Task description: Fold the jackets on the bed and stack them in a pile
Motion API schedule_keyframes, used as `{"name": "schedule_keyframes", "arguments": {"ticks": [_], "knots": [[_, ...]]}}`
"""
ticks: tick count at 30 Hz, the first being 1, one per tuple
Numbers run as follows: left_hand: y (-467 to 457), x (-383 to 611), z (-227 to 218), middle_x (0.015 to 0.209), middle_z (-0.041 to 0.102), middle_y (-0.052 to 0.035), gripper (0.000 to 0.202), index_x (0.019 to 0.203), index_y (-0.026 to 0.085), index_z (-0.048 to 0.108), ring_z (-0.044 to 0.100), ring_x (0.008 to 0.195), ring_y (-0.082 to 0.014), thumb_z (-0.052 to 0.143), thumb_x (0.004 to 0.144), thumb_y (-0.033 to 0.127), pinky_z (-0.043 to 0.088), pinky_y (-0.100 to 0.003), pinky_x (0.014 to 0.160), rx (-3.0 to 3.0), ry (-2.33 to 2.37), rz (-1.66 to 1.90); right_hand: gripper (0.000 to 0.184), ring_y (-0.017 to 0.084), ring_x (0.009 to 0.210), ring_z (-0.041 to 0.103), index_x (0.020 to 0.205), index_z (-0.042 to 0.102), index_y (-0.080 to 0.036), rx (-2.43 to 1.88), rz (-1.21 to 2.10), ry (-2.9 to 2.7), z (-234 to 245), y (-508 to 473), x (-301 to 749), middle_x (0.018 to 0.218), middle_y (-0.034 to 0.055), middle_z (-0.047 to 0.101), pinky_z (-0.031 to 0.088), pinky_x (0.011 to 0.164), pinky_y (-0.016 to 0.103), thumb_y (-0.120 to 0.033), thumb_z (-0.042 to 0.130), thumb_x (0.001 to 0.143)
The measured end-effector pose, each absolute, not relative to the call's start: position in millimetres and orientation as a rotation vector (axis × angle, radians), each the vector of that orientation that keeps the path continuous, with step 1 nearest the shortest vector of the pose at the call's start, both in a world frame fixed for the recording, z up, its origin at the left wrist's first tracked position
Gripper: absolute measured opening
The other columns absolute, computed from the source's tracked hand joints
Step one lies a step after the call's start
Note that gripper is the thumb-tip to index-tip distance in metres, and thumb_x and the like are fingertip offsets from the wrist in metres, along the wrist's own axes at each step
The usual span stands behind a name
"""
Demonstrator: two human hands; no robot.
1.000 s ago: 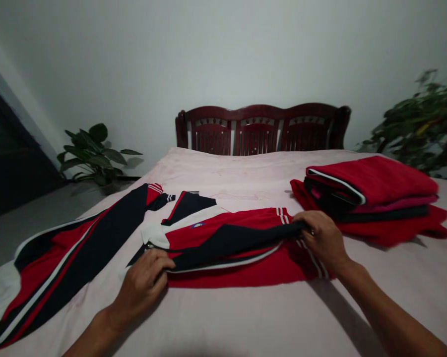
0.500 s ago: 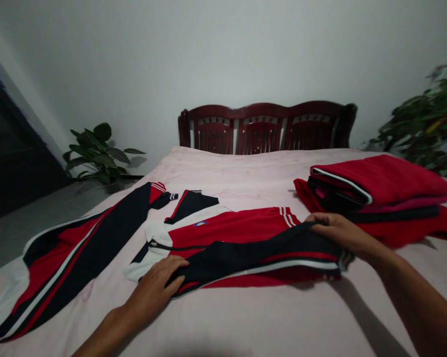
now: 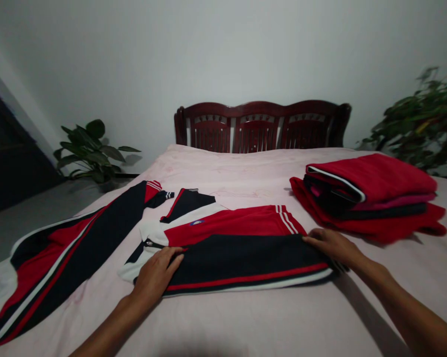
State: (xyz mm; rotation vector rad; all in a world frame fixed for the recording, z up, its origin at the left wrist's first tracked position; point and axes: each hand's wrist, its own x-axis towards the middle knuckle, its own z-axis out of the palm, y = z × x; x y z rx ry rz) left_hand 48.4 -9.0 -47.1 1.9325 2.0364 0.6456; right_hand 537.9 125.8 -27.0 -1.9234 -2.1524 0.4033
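Observation:
A zip-up track jacket (image 3: 241,258) in red, navy and white lies on the bed in front of me, its navy sleeve laid lengthwise over the red front. My left hand (image 3: 156,270) is closed on the fabric near the white collar and zip. At the cuff end, my right hand (image 3: 333,245) pinches the navy sleeve's upper edge between thumb and fingers. The jacket's other sleeve (image 3: 189,202) sticks out folded behind the collar. To the left lie striped navy and red track pants or another jacket (image 3: 85,253); which one I cannot tell.
A stack of folded red and dark clothes (image 3: 372,183) sits on the bed at right. Pink sheeting (image 3: 245,329) covers the bed, with a dark wooden headboard (image 3: 262,126) behind. Potted plants (image 3: 91,151) stand at both sides.
The navy sleeve, lifted and creased before, now lies flatter and wider over the jacket front. My right hand has come down with its edge; my left hand stays near the collar.

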Motion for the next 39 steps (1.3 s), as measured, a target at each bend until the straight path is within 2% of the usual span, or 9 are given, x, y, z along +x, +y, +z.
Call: {"name": "schedule_keyframes", "arguments": {"ticks": [5,10,17,20,23,27,32,36,39], "knots": [[4,53,-45,0.109,0.070,-0.0030,0.028,0.103,0.025,0.065,0.066,0.101,-0.0215,0.043,0.095,0.039,0.048,-0.032,0.084,2.009,2.013,0.572,0.043,0.020,0.071,0.066,0.079,0.067,-0.022,-1.832,0.450,-2.172,-10,132,529,0.077,0.0045,0.072,0.045,0.060,0.026,-0.060,0.048,0.085],[9,36,-44,0.102,0.072,-0.0021,0.030,0.098,0.026,0.063,0.066,0.097,-0.0206,0.037,0.097,0.042,0.046,-0.030,0.083,1.946,1.945,0.642,0.046,0.018,0.065,0.062,0.076,0.065,-0.019,-1.823,0.687,-2.066,-6,140,519,0.071,0.0043,0.069,0.041,0.053,0.025,-0.062,0.050,0.083],[3,36,-59,0.094,0.068,0.0006,0.017,0.094,0.026,0.058,0.066,0.083,-0.0174,0.042,0.096,0.034,0.043,-0.026,0.067,2.002,2.096,0.411,0.035,0.024,0.084,0.065,0.090,0.067,-0.020,-2.002,0.229,-2.231,-34,125,508,0.093,0.0095,0.072,0.045,0.069,0.032,-0.048,0.046,0.089],[0,40,-66,0.108,0.067,-0.0026,0.020,0.106,0.027,0.059,0.065,0.095,-0.0189,0.042,0.097,0.030,0.046,-0.027,0.071,2.147,2.136,0.467,0.039,0.028,0.095,0.064,0.096,0.068,-0.018,-1.918,-0.122,-2.286,-28,115,488,0.103,0.0149,0.070,0.046,0.082,0.039,-0.043,0.039,0.094],[0,40,-70,0.115,0.065,-0.0061,0.031,0.121,0.027,0.059,0.062,0.107,-0.0220,0.041,0.097,0.022,0.049,-0.032,0.084,2.301,2.110,0.532,0.045,0.030,0.116,0.058,0.118,0.064,-0.016,-1.664,-0.288,-2.366,-29,108,466,0.124,0.0170,0.064,0.042,0.101,0.042,-0.041,0.035,0.097],[2,35,-74,0.113,0.064,-0.0065,0.033,0.123,0.027,0.061,0.061,0.105,-0.0223,0.043,0.096,0.021,0.050,-0.034,0.089,2.370,2.079,0.526,0.056,0.032,0.138,0.042,0.142,0.050,-0.019,-1.727,-0.215,-2.440,-52,107,457,0.150,0.0139,0.046,0.033,0.113,0.049,-0.046,0.041,0.094],[-3,29,-73,0.118,0.062,-0.0064,0.033,0.124,0.027,0.061,0.060,0.108,-0.0220,0.043,0.096,0.023,0.049,-0.035,0.092,2.333,2.095,0.468,0.063,0.031,0.143,0.035,0.150,0.039,-0.022,-1.923,-0.113,-2.430,-70,111,473,0.159,0.0075,0.033,0.029,0.115,0.054,-0.051,0.037,0.094],[-5,25,-64,0.117,0.063,-0.0048,0.031,0.120,0.028,0.063,0.062,0.106,-0.0205,0.042,0.097,0.029,0.051,-0.032,0.087,2.196,2.048,0.505,0.058,0.031,0.139,0.042,0.144,0.048,-0.023,-1.858,-0.043,-2.406,-62,113,481,0.154,0.0085,0.042,0.034,0.112,0.054,-0.050,0.038,0.093],[9,19,-51,0.110,0.068,-0.0023,0.032,0.108,0.029,0.067,0.065,0.101,-0.0197,0.039,0.098,0.038,0.050,-0.032,0.087,2.062,2.023,0.595,0.047,0.030,0.121,0.058,0.122,0.066,-0.021,-1.821,-0.052,-2.338,-48,124,480,0.135,0.0114,0.062,0.044,0.102,0.048,-0.043,0.034,0.095]]}}
